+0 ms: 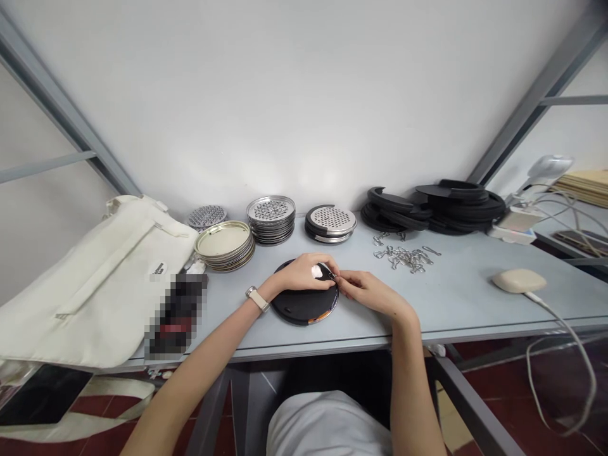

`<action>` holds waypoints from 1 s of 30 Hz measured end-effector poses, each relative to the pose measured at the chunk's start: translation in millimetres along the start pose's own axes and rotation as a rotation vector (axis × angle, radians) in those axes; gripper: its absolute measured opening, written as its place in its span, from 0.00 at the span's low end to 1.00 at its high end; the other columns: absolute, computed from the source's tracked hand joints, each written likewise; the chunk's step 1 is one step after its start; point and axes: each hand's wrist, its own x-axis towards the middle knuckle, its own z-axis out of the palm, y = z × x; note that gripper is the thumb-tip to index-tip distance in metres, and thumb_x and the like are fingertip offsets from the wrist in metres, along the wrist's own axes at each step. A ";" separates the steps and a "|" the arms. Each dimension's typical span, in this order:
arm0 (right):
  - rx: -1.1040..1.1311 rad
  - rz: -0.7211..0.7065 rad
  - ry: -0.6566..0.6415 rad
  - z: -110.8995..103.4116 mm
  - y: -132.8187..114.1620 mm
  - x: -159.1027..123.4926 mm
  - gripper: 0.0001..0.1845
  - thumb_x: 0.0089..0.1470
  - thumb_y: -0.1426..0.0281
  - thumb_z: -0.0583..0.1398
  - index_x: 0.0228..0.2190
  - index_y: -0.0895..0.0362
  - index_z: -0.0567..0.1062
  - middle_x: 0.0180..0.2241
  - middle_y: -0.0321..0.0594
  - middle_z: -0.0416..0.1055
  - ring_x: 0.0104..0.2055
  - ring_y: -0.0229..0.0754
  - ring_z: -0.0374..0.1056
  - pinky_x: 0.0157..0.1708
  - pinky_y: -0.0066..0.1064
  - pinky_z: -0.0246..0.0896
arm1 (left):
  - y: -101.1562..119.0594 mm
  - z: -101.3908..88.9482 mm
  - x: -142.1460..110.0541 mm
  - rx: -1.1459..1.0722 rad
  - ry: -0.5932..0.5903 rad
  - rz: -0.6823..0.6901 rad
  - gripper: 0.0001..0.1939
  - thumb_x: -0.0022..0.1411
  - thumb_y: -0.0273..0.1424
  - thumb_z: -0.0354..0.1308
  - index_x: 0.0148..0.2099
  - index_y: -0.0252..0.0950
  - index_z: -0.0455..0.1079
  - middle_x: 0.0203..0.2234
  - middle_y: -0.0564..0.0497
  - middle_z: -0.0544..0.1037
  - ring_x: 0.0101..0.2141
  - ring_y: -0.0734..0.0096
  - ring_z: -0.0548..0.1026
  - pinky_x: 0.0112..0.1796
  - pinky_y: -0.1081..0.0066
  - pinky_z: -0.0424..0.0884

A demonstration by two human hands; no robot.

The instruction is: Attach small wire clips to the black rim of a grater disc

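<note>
Left hand (301, 275) is half curled over the black disc (299, 306) on the desk (456, 301); whether the disc is gripped cannot be told. By the right hand (368, 291), fingertips pinched, a small wire clip (332, 275) is held at the disc's right edge, mostly hidden. A white patch (316, 272) between the left thumb and fingers cannot be identified. Beyond, loose metal clips (412, 259) are heaped, hard to separate; leftward, a dark object (175, 316) is obscured by pixelation and a white bag (95, 278) is cut off.
</note>
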 end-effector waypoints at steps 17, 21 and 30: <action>-0.015 -0.008 -0.012 1.6 3.7 1.3 0.18 0.58 0.61 0.47 0.21 0.56 0.60 0.21 0.30 0.56 0.25 0.34 0.52 0.25 0.27 0.47 | -3.9 0.5 -0.7 -0.018 0.049 0.001 0.13 0.51 0.27 0.61 0.42 0.34 0.68 0.37 0.51 0.75 0.39 0.71 0.73 0.43 0.72 0.67; -0.019 -0.005 -0.013 1.4 4.2 2.0 0.18 0.58 0.61 0.48 0.20 0.56 0.60 0.20 0.30 0.57 0.24 0.33 0.52 0.25 0.27 0.47 | -7.9 0.5 -0.6 -0.015 0.047 -0.019 0.16 0.51 0.30 0.63 0.44 0.35 0.68 0.34 0.51 0.75 0.38 0.71 0.73 0.43 0.71 0.67; -0.036 0.015 -0.028 1.1 4.8 1.7 0.18 0.58 0.61 0.48 0.21 0.56 0.61 0.21 0.30 0.58 0.25 0.34 0.53 0.26 0.27 0.47 | -8.9 -1.9 0.1 -0.078 0.016 -0.035 0.19 0.51 0.33 0.64 0.46 0.35 0.68 0.34 0.51 0.74 0.39 0.70 0.73 0.44 0.71 0.66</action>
